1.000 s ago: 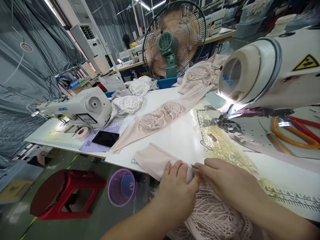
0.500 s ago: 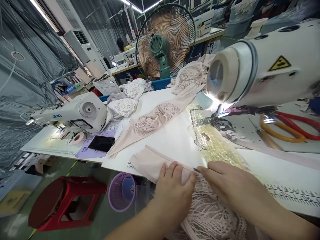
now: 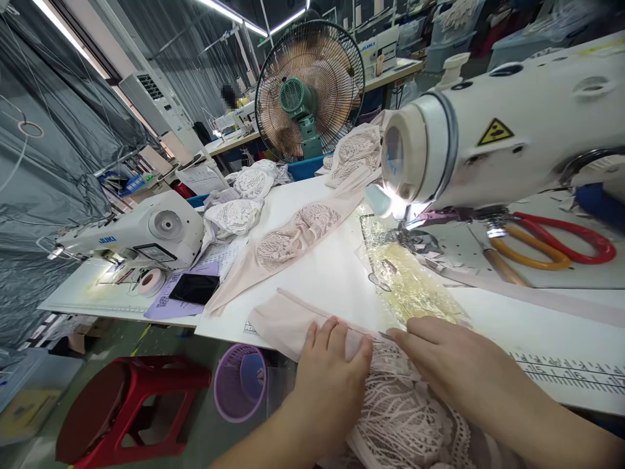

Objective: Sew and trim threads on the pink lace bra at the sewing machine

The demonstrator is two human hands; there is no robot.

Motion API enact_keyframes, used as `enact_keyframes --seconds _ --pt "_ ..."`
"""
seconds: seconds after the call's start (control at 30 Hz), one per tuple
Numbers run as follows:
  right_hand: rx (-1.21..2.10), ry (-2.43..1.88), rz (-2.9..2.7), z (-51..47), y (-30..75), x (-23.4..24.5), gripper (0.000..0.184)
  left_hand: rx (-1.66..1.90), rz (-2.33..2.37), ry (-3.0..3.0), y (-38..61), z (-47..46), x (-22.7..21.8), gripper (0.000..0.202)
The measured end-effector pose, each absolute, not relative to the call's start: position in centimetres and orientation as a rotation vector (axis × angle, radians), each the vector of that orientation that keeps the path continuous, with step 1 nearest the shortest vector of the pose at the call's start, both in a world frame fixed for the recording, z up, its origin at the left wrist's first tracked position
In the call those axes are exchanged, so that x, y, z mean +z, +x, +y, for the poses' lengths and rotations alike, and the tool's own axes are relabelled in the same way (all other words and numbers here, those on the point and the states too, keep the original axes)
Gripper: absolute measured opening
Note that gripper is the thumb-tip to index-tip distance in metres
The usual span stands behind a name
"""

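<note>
My left hand (image 3: 328,372) lies on a pale pink fabric piece (image 3: 283,318) at the near edge of the white table (image 3: 332,273), fingers together and pressing it down. My right hand (image 3: 452,368) rests beside it on pink lace (image 3: 410,417), fingers pinched on a small metal tool whose tip (image 3: 384,336) pokes out between the hands. The lace hangs off the table toward me. The white sewing machine (image 3: 488,150) stands just beyond my right hand, its needle area (image 3: 415,238) lit.
Scissors with red and orange handles (image 3: 551,244) lie under the machine arm. Pink lace pieces (image 3: 293,238) stretch across the table toward a standing fan (image 3: 307,91). A second sewing machine (image 3: 141,231), a phone (image 3: 193,288), a red stool (image 3: 131,404) and a purple basket (image 3: 241,381) are to the left.
The view has shifted slightly; both hands stay on the fabric, having slid a little toward me and left along the seam.
</note>
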State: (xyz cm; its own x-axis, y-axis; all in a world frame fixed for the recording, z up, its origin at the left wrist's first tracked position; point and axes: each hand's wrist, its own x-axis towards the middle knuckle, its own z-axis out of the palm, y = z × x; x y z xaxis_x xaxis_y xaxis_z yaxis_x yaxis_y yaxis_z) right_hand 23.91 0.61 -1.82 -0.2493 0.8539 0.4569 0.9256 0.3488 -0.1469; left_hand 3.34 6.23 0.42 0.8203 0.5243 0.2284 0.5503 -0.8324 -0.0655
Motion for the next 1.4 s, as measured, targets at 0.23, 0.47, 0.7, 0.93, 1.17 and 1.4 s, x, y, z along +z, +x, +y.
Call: enact_keyframes --seconds 0.23,0.47,0.7,0.93,1.17,1.4 --pt "-0.179 -1.532 -2.176 1.4 23.7 -1.4 0.029 -0.266 -0.854 -2.879 3.4 6.2 0.3 0.040" --pt "-0.083 -1.498 -2.208 -0.1 26.0 -1.2 0.028 -0.258 -0.866 -2.885 3.3 6.4 0.4 0.042" --pt "0.011 -1.550 -2.117 -0.3 25.6 -1.1 0.021 -0.267 -0.559 -2.912 4.6 5.9 0.1 0.040" --pt "0.019 -1.586 -2.062 0.5 24.5 -2.6 0.020 -0.255 -0.795 -2.839 5.9 3.0 -0.3 0.050" --pt "-0.014 -1.551 -2.111 0.4 24.8 -2.1 0.024 -0.209 -0.890 -2.830 6.9 2.4 -0.5 0.076" --pt "-0.059 -1.446 -2.195 -1.1 27.3 -0.7 0.025 -0.196 -0.871 -2.840 7.0 2.5 -0.3 0.076"
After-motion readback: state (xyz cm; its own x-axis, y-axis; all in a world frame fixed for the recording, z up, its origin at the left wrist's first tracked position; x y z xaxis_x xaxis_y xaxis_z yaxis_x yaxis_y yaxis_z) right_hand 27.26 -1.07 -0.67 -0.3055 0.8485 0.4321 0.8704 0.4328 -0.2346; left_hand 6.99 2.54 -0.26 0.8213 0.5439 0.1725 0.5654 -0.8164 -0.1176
